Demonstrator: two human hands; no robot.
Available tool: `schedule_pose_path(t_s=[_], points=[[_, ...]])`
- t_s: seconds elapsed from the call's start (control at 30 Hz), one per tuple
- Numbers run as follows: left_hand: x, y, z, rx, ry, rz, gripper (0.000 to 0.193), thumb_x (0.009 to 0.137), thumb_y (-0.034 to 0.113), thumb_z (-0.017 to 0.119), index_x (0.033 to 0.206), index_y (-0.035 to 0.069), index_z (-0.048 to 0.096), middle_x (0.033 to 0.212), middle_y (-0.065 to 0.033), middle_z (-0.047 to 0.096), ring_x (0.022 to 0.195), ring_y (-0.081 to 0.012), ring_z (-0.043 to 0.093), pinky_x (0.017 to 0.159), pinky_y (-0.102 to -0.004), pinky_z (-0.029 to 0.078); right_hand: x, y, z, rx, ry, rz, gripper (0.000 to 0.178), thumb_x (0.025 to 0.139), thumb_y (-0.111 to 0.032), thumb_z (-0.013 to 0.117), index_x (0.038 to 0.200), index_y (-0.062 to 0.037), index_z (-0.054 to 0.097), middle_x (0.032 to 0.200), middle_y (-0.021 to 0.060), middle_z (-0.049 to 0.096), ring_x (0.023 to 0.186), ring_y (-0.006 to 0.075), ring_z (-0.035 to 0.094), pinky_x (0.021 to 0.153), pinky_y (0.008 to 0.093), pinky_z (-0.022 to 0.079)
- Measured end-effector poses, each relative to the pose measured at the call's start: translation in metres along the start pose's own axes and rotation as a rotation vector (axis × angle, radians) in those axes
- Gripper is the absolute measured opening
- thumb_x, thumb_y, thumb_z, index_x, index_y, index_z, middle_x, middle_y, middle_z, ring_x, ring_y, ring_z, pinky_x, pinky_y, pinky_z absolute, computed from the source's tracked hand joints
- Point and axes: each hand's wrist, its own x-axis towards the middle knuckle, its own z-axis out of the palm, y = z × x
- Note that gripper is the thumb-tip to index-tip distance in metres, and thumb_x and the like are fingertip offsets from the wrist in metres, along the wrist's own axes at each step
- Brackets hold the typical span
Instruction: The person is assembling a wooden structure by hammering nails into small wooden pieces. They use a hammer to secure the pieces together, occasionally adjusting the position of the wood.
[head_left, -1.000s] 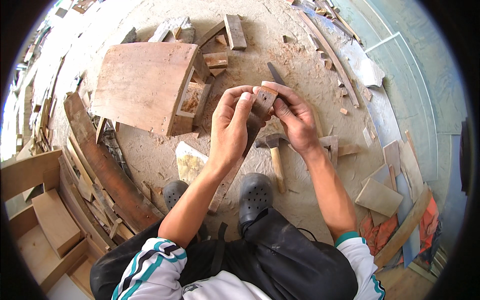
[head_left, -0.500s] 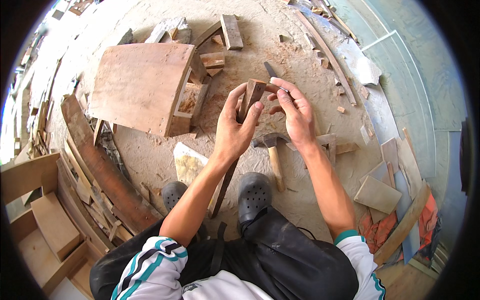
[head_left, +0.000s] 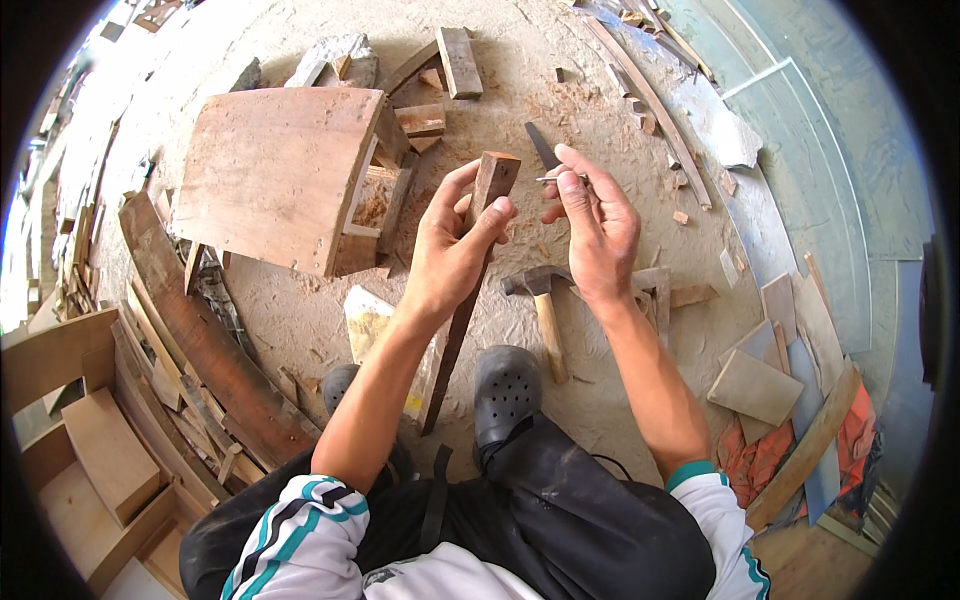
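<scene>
My left hand [head_left: 455,240] is wrapped round a long, dark wooden stick [head_left: 465,300]. The stick leans upright, its upper end above my fingers and its lower end down beside my shoe. To its right, a little apart, my right hand [head_left: 598,225] pinches a thin metal nail [head_left: 547,179] between thumb and fingers, pointing toward the stick. Below and between the hands lies a claw hammer [head_left: 545,310] with a wooden handle. A dark, flat blade [head_left: 541,146] lies on the floor beyond my right hand, its other end hidden behind that hand.
A small wooden stool-like box [head_left: 280,175] stands ahead to the left. Wood blocks [head_left: 460,62] lie behind it. Curved boards [head_left: 215,340] and a wooden frame [head_left: 85,440] crowd the left. Board offcuts [head_left: 757,388] pile up at right, near glass sheets [head_left: 815,180].
My left hand has moved slightly left with the stick's top end. The right hand has drawn away from the stick, so a gap now shows between them and the nail is plainer.
</scene>
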Motion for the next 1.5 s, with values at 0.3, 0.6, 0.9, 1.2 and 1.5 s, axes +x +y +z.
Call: schedule_pose_path(t_s=[0.3,0.6,0.9,1.2,1.5], points=[[-0.013,0.004,0.03,-0.03,0.194,0.061,0.039,0.093,0.007,0.076,0.116,0.006,0.045,0.108,-0.0072,0.063,0.098,-0.0094,0.062,0.086,-0.0238,0.05,0.0,-0.009,0.004,0.131,-0.024,0.016,0.024,0.104,-0.015,0.06,0.121,0.0001,0.068,0.107,0.0084,0.07,0.09,0.0123,0.066,0.07,0.025,0.056],[-0.011,-0.002,0.027,0.042,0.244,0.135,0.044,0.084,0.015,0.084,0.107,0.004,0.049,0.095,-0.0035,0.057,0.082,-0.0087,0.054,0.069,-0.0236,0.047,-0.004,-0.02,0.005,0.212,-0.009,0.14,0.023,0.105,-0.018,0.059,0.119,-0.0011,0.067,0.107,0.0085,0.071,0.091,0.0153,0.07,0.074,0.0264,0.058],[-0.008,-0.006,0.019,0.212,0.304,0.226,0.048,0.081,0.016,0.088,0.104,0.006,0.047,0.091,-0.0008,0.054,0.078,-0.0066,0.049,0.065,-0.0233,0.045,-0.004,-0.021,0.011,0.16,-0.054,0.031,0.024,0.104,-0.018,0.061,0.117,0.0002,0.069,0.107,0.0099,0.071,0.094,0.0172,0.069,0.072,0.0297,0.061],[0.003,-0.011,0.009,0.185,0.276,0.218,0.042,0.085,0.02,0.085,0.102,0.005,0.049,0.087,0.0005,0.055,0.072,-0.0049,0.046,0.059,-0.0222,0.041,-0.002,-0.014,0.017,0.17,-0.128,0.026,0.022,0.103,-0.016,0.063,0.118,-0.0017,0.07,0.104,0.0077,0.072,0.094,0.012,0.068,0.074,0.0273,0.059],[0.004,-0.012,0.011,0.102,0.281,0.176,0.033,0.092,0.02,0.078,0.101,0.005,0.05,0.082,0.0014,0.055,0.072,-0.0041,0.047,0.059,-0.0212,0.039,0.008,-0.006,0.019,-0.08,-0.129,-0.104,0.02,0.102,-0.016,0.064,0.112,-0.002,0.073,0.112,0.0054,0.07,0.095,0.0103,0.066,0.073,0.0256,0.057]])
